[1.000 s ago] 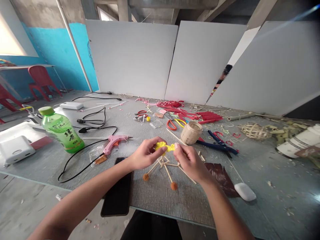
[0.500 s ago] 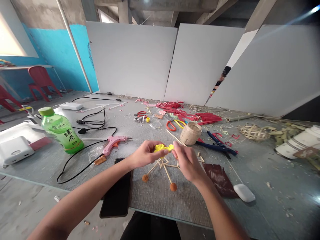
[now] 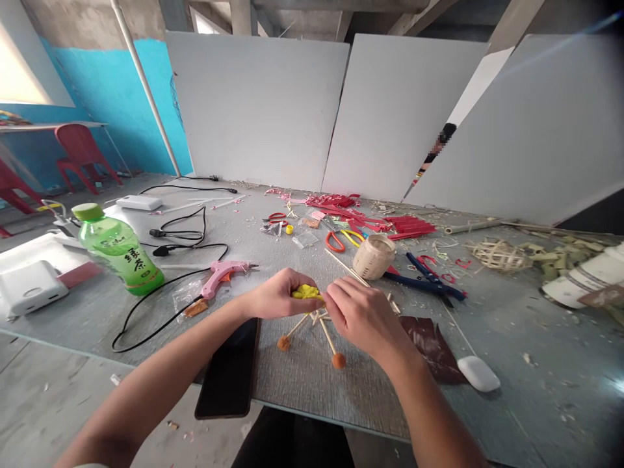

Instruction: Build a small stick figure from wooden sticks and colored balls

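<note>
My left hand [image 3: 277, 300] and my right hand [image 3: 361, 317] meet over the near middle of the grey table [image 3: 302, 383]. Both pinch a small lump of yellow clay [image 3: 305, 292], which shows between the fingertips. Just under the hands stands a little frame of thin wooden sticks [image 3: 316, 325] with orange-brown balls [image 3: 338, 360] on its ends. The right hand covers part of that frame.
A black phone [image 3: 228, 370] lies at the near edge by my left forearm. A pink glue gun [image 3: 221, 273] with its black cable, a green bottle [image 3: 117, 250], a small woven basket [image 3: 373, 255], scissors, red strips and a white oval object [image 3: 478, 373] surround the hands.
My hands have drawn closer together around the yellow clay. It was stretched between the fingertips before and is now bunched into a smaller lump, mostly hidden.
</note>
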Action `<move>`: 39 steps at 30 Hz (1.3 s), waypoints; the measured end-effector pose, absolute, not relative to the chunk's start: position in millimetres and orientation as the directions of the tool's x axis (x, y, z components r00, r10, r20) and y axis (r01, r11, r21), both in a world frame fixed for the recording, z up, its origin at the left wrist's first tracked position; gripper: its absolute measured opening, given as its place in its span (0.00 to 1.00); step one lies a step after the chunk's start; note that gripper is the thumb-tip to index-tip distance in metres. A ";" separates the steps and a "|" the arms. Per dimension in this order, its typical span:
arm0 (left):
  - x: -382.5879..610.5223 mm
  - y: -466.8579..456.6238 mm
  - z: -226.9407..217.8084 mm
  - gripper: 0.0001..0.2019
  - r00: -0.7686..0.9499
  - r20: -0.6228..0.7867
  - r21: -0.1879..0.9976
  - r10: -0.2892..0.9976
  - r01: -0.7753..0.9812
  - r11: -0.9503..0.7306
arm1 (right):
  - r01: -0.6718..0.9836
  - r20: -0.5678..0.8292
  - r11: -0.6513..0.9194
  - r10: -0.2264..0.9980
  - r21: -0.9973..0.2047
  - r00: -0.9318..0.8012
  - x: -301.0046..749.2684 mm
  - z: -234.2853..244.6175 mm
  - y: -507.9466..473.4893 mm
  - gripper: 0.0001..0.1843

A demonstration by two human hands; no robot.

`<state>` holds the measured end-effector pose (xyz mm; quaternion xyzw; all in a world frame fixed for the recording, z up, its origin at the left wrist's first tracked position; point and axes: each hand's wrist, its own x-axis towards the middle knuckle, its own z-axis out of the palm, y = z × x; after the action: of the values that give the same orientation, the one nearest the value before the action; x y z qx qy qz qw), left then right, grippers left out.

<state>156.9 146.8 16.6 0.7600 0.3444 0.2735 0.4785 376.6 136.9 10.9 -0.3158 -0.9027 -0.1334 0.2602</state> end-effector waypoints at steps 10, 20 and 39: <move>149.5 150.0 19.1 0.14 0.638 0.099 0.944 0.764 0.183 -0.275 | 0.420 0.477 0.609 0.791 -0.673 -0.383 376.5 7.0 141.3 0.23; 154.8 149.9 20.7 0.16 0.598 0.062 0.949 0.799 0.214 -0.233 | 0.114 0.316 0.356 0.910 -0.928 -0.270 379.7 6.6 136.3 0.25; 166.7 152.0 5.6 0.22 0.516 -0.013 0.996 0.856 0.079 -0.032 | -0.521 0.078 -0.088 0.955 -0.849 -0.288 377.4 33.4 133.6 0.15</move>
<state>166.7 152.0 5.6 0.6388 0.3659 0.3287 0.5915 377.4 133.6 33.4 -0.2633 -0.4115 0.6888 0.5356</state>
